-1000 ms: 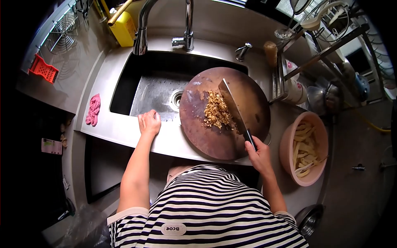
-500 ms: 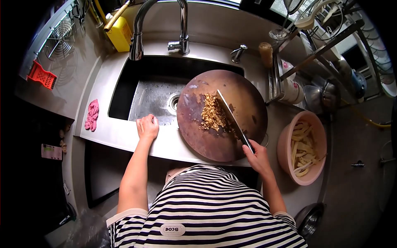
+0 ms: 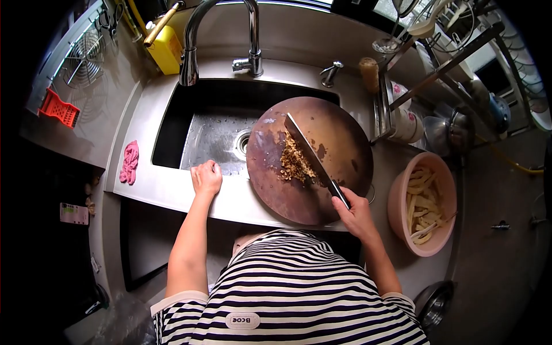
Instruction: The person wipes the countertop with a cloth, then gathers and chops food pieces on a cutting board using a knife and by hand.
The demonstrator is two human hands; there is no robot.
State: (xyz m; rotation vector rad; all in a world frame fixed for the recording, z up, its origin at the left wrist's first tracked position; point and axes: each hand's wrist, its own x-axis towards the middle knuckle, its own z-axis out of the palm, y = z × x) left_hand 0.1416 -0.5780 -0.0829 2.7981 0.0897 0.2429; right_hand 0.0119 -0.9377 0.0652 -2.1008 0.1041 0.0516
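Note:
My right hand (image 3: 355, 214) is closed round the black handle of a kitchen knife (image 3: 310, 155). The blade points up and to the left across a round wooden chopping board (image 3: 339, 132). Against the blade's left side lies a heap of finely chopped brown bits (image 3: 294, 162), partly covered by it. The board sits over the right part of the sink (image 3: 213, 129). My left hand (image 3: 206, 177) rests on the sink's front edge, left of the board, with its fingers curled in and nothing visible in them.
A pink basin (image 3: 395, 201) of pale cut strips stands right of the board. A chrome faucet (image 3: 255, 34) rises behind the sink. The pink cloth (image 3: 129, 163) lies on the left counter. At the back right is a metal rack (image 3: 443, 72) with bowls and utensils.
The knife has shifted left and slightly up over the chopped heap, now covering more of its right side. My left hand stays on the sink edge.

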